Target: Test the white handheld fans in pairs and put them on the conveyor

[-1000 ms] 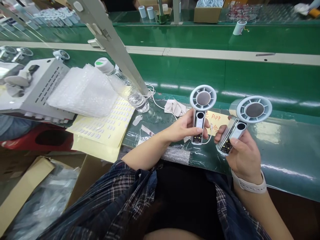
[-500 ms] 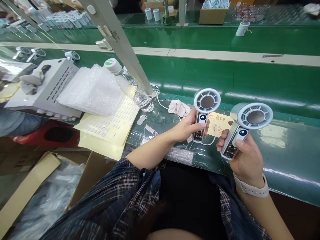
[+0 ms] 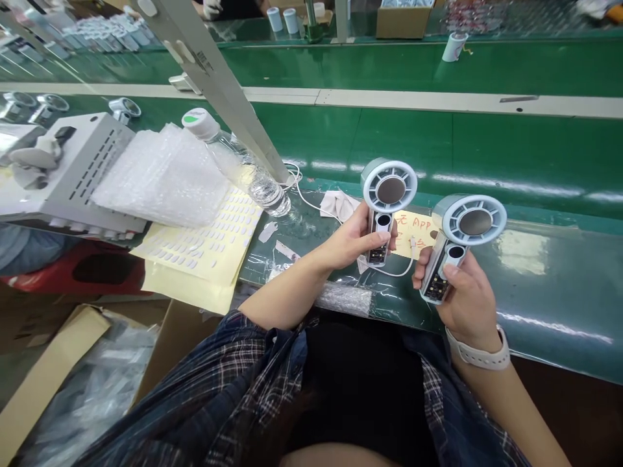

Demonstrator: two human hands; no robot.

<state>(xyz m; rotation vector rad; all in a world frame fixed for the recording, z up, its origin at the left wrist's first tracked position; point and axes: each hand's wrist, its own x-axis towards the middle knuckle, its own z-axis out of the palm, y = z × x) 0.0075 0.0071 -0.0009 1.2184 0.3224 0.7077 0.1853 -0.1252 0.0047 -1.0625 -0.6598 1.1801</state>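
Fans are sitting upright in both hands above the near edge of the green table (image 3: 535, 285). The left hand (image 3: 353, 240) is wrapping its fingers around the handle of the left fan (image 3: 387, 204), thumb resting on the front just under the small round display. The right hand (image 3: 464, 295) is gripping the handle of the right fan (image 3: 460, 243) the same way, thumb lying across the front; this fan is tilting slightly to the right. A white watch band (image 3: 479, 355) is circling the right wrist. Just behind the two fans, a yellow note (image 3: 413, 230) is lying on the table, with a thin white cable (image 3: 311, 204) running beside it. Farther left, a water bottle (image 3: 236, 162) is lying on its side next to a sticker sheet (image 3: 209, 243) and a stack of bubble wrap (image 3: 160, 175).
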